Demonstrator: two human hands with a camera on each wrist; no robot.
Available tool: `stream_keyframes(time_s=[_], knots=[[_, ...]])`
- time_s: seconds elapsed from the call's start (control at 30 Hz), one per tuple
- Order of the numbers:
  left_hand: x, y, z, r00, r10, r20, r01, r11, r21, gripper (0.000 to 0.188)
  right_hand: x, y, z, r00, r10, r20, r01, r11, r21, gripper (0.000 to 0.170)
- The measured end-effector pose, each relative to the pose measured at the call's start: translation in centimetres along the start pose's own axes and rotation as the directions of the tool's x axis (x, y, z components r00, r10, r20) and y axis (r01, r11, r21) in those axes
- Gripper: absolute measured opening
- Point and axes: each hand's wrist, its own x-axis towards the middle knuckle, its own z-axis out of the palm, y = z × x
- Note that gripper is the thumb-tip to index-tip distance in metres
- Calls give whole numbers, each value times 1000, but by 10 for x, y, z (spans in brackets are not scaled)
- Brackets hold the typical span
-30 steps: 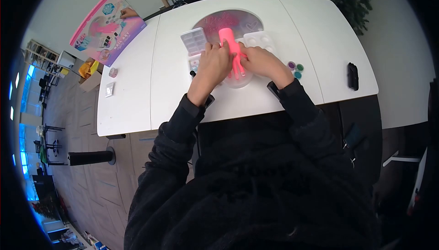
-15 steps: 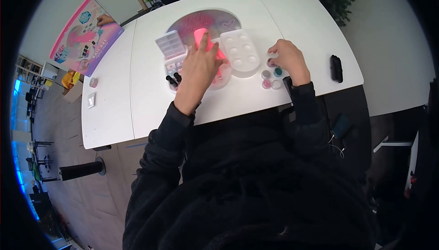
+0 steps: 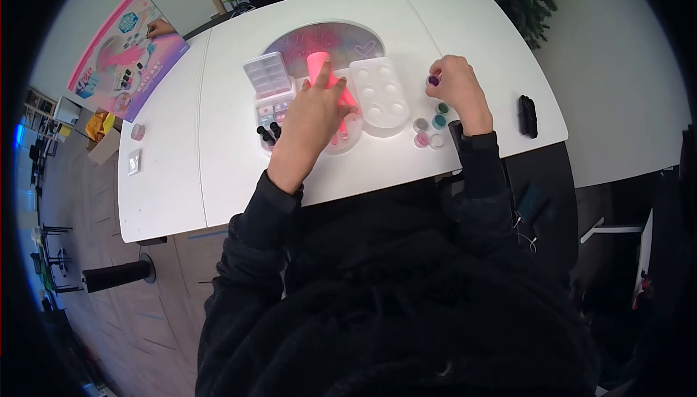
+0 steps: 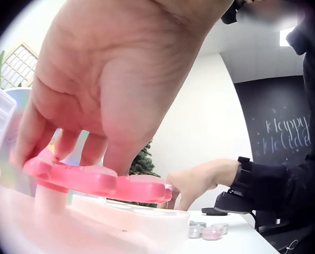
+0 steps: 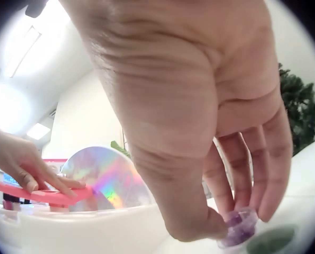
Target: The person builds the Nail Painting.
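Note:
In the head view a bright pink model hand (image 3: 318,63) lies over a clear round base (image 3: 351,140). My left hand (image 3: 311,119) rests on top of it, fingers spread, and its fingertips touch the pink plastic (image 4: 83,179) in the left wrist view. To the right, my right hand (image 3: 463,93) pinches a small clear jar of purple glitter (image 5: 239,232) between thumb and fingers. Beside it stand a teal jar (image 3: 438,121), a green jar (image 3: 443,108), a grey one (image 3: 420,125), a pink one (image 3: 421,140) and a whitish one (image 3: 436,140).
A white tray with round wells (image 3: 380,93) stands between the hands. Left of the model hand are an open compartment box (image 3: 268,76) and black-capped bottles (image 3: 266,136). An oval shiny panel (image 3: 348,37) rises behind. A black case (image 3: 528,116) lies far right, a printed box (image 3: 131,55) far left.
My right hand has left the pink model hand, moved right to the jars and taken the purple one, shifting it away from the others. My left hand has opened out over the model hand.

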Motion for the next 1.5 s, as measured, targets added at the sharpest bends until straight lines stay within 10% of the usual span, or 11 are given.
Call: stream_keyframes(time_s=[0.13, 0.37, 0.77, 0.87, 1.1, 1.33, 1.5], knots=[[0, -1, 0, 1000, -11, 16, 11, 1000, -2, 53, 20, -26, 18, 901, -410, -145, 433, 876, 212, 29], [2, -15, 12, 998, 52, -39, -53, 998, -40, 54, 52, -56, 65, 759, -644, -91, 649, 742, 167, 24], [0, -7, 10, 1000, 8, -26, -9, 1000, -25, 51, 43, -61, 47, 944, -330, 26, 289, 859, 424, 31], [0, -9, 5, 999, 21, 32, -18, 997, -71, 54, 28, -40, 34, 954, -298, -12, 281, 882, 378, 31], [1, -1, -6, 999, 13, 32, -12, 999, -32, 47, -19, 51, 12, 964, 266, 20, -259, 952, -162, 38], [1, -8, 1, 999, 46, 12, -46, 999, -10, 49, -22, 54, 17, 959, 197, 205, -221, 970, 103, 25], [1, -10, 3, 998, 57, -8, -58, 998, -28, 48, -6, 21, 13, 981, -169, -94, 181, 972, 151, 28]])
